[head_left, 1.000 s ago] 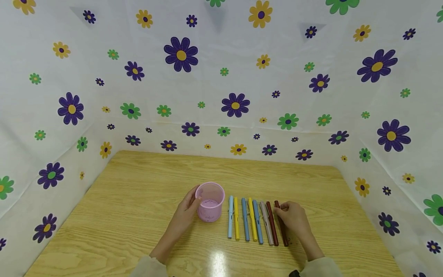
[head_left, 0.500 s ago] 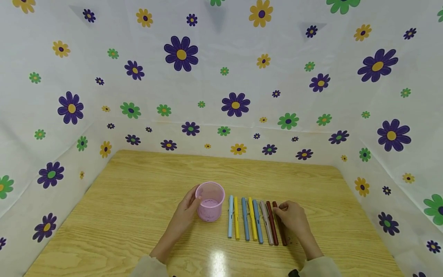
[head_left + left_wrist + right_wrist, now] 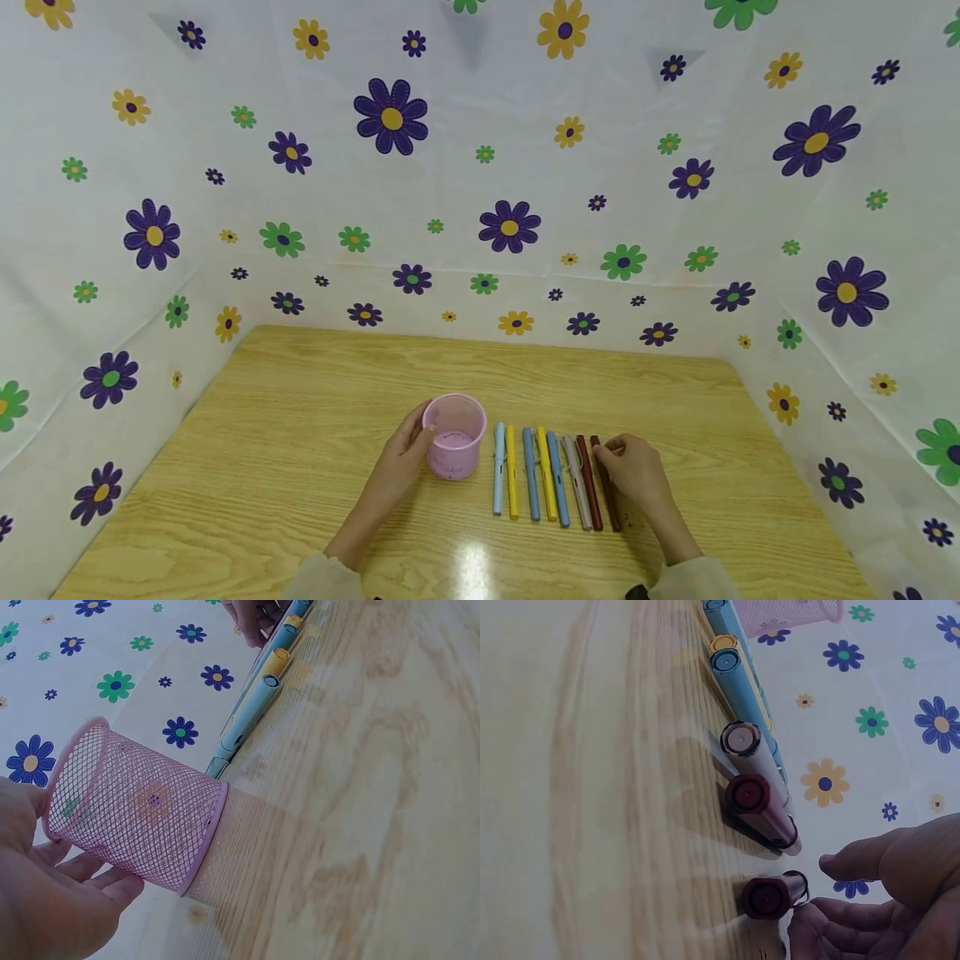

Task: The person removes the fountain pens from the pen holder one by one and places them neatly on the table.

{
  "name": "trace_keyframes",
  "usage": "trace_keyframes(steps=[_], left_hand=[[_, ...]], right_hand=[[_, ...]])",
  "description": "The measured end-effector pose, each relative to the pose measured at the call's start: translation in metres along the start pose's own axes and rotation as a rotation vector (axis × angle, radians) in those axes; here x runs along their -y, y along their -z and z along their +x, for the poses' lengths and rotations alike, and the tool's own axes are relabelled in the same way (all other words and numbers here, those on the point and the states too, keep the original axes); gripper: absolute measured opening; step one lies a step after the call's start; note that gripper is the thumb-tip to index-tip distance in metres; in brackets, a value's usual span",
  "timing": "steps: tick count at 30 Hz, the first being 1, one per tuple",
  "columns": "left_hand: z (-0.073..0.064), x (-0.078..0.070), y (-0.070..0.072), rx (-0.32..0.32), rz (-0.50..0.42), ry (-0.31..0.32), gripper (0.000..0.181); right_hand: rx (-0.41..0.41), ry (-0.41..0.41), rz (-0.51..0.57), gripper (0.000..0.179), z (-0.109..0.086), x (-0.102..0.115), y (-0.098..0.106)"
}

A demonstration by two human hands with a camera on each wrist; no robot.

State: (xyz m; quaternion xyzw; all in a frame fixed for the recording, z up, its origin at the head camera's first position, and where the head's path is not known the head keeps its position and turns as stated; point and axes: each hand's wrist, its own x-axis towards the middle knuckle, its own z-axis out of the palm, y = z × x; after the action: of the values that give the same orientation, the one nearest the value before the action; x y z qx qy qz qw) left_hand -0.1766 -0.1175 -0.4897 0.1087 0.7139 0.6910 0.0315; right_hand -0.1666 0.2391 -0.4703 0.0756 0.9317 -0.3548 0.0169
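Note:
My left hand (image 3: 400, 464) grips a pink mesh pen holder (image 3: 454, 460) by its left side, the thumb at the rim. In the left wrist view the fingers lie around the mesh wall. The holder stands upright, no pens in it. To its right several clipped pens lie in a row. At the right end is a dark red pen (image 3: 611, 504), with my right hand (image 3: 637, 475) beside its cap. In the right wrist view the fingertips are right at this pen (image 3: 769, 895) by its clip, and the thumb stands apart from it. Another dark red pen (image 3: 590, 492) lies just left.
Further left in the row are a greyish pen (image 3: 578, 492), blue pens (image 3: 558, 483), yellow pens (image 3: 513, 483) and a light blue pen (image 3: 498, 479) nearest the holder. All lie on a wooden table (image 3: 300, 392). A flower-printed cloth (image 3: 465, 167) surrounds the table at the back and sides.
The rightmost dark red pen and my right hand have shifted slightly left, closer to the row. My left hand and the pen holder have kept their place.

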Motion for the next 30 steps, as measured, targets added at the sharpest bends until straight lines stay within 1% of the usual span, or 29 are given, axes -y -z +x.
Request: trace_keyframes(steps=[4, 8, 13, 18, 21, 24, 27, 29, 30], left_hand=[[0.000, 0.000, 0.002, 0.004, 0.013, -0.003, 0.055], [-0.002, 0.000, 0.003, 0.000, 0.033, 0.005, 0.054], [-0.003, -0.003, 0.004, -0.005, 0.067, 0.005, 0.054], [-0.003, -0.006, 0.004, 0.001, 0.075, 0.024, 0.053], [-0.004, -0.007, 0.004, -0.017, 0.090, 0.036, 0.052], [-0.005, -0.008, 0.007, -0.045, 0.113, 0.050, 0.053], [-0.004, -0.011, 0.012, -0.059, 0.149, 0.033, 0.054], [-0.002, -0.014, 0.016, -0.060, 0.187, 0.005, 0.055], [-0.001, -0.015, 0.018, -0.062, 0.223, -0.012, 0.055]], right_hand=[[-0.011, 0.006, 0.008, 0.039, -0.001, 0.001, 0.001], [-0.016, 0.035, 0.009, 0.044, -0.002, 0.004, 0.004], [-0.010, 0.104, 0.038, 0.049, -0.002, 0.008, 0.008], [-0.031, 0.192, 0.083, 0.047, -0.002, 0.007, 0.012], [-0.050, 0.249, 0.086, 0.048, -0.001, 0.007, 0.013], [-0.071, 0.282, 0.078, 0.051, -0.001, 0.007, 0.015], [-0.082, 0.305, 0.061, 0.057, 0.000, 0.008, 0.018], [-0.084, 0.320, 0.048, 0.060, 0.000, 0.011, 0.019], [-0.086, 0.332, 0.039, 0.061, 0.000, 0.013, 0.021]])
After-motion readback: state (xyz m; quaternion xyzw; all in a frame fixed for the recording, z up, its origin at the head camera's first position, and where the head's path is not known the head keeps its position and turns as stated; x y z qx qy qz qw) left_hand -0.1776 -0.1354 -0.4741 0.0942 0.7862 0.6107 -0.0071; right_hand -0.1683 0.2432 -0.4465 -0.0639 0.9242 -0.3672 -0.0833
